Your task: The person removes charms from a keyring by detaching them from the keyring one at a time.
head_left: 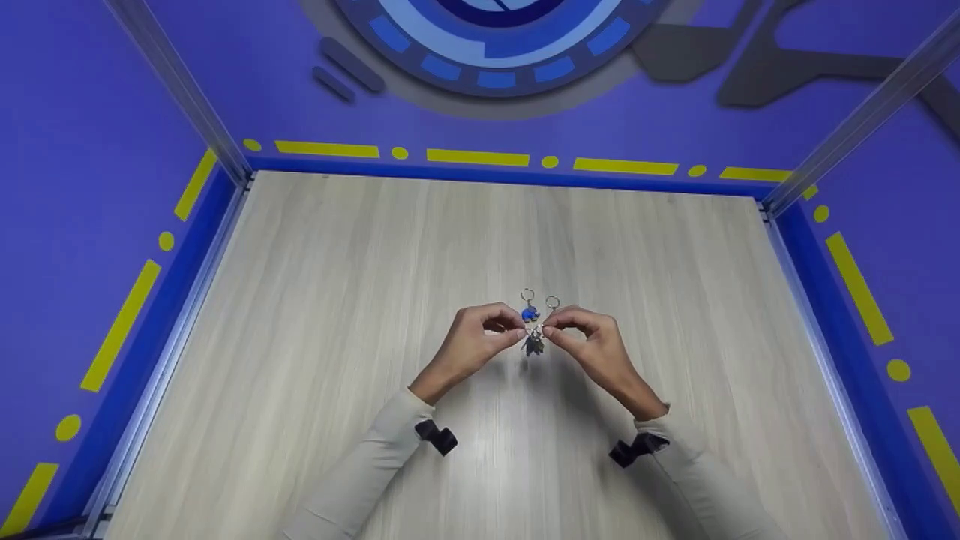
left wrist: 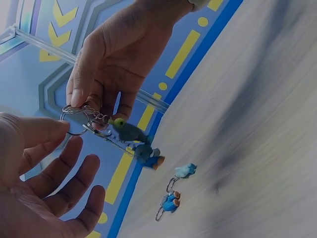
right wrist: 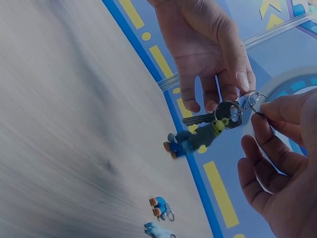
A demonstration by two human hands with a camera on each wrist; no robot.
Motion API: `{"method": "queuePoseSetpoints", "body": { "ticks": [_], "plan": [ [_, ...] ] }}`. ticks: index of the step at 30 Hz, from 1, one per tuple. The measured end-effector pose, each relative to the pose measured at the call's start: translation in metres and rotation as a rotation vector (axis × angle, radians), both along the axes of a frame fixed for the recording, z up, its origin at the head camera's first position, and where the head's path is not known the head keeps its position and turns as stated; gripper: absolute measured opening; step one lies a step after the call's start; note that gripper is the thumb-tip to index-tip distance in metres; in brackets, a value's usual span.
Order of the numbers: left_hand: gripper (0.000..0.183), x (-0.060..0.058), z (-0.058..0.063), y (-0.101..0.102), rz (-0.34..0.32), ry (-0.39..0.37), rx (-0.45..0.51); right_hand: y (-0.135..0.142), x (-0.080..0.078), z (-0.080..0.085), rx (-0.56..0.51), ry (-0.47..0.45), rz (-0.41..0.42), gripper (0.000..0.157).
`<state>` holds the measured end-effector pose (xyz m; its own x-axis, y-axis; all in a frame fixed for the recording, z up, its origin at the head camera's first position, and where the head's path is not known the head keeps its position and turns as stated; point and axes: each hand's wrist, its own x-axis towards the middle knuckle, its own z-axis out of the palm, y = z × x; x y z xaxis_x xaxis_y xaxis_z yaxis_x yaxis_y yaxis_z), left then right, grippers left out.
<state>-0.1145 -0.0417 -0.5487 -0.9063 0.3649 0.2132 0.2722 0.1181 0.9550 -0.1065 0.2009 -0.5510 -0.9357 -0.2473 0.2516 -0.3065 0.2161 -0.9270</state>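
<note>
In the head view, my left hand (head_left: pixel 480 334) and right hand (head_left: pixel 592 341) face each other just above the table, each pinching metal key rings between thumb and forefinger. The rings (right wrist: pixel 256 102) overlap between the fingertips. From them hang a dark key (right wrist: pixel 198 119), a charm with a yellow-green head and grey body (left wrist: pixel 130 131), and a blue charm with orange feet (left wrist: pixel 148 154). These two charms overlap, so how each is attached cannot be told. The other fingers of the left hand (left wrist: pixel 44 183) spread loosely below the rings.
Beyond the hands on the wooden table (head_left: pixel 360 262) lie a blue keychain with orange feet (left wrist: pixel 171 202) and a pale blue keychain (left wrist: pixel 185 170), each with a ring. Blue panels with yellow marks (head_left: pixel 480 157) enclose the back and sides.
</note>
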Motion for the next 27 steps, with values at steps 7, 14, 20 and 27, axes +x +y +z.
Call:
{"method": "queuePoseSetpoints", "body": {
  "ticks": [7,14,20,27],
  "plan": [
    [0.005,-0.0018,0.0000,0.0022,-0.004,0.061,-0.042,-0.0004,-0.0007,0.0016,0.001,0.002,0.001,0.010],
    [0.005,-0.0028,0.0000,0.0020,0.007,0.081,-0.058,0.0001,-0.0026,0.0015,0.007,0.018,0.012,0.011],
    [0.006,-0.0037,0.0002,0.0015,0.015,0.089,-0.066,0.0008,-0.0023,0.0009,0.017,0.019,0.001,0.009],
    [0.004,-0.0009,-0.0002,0.0004,0.047,0.070,-0.065,0.0014,0.0013,-0.0013,0.029,0.013,-0.007,0.012]
  ]
}}
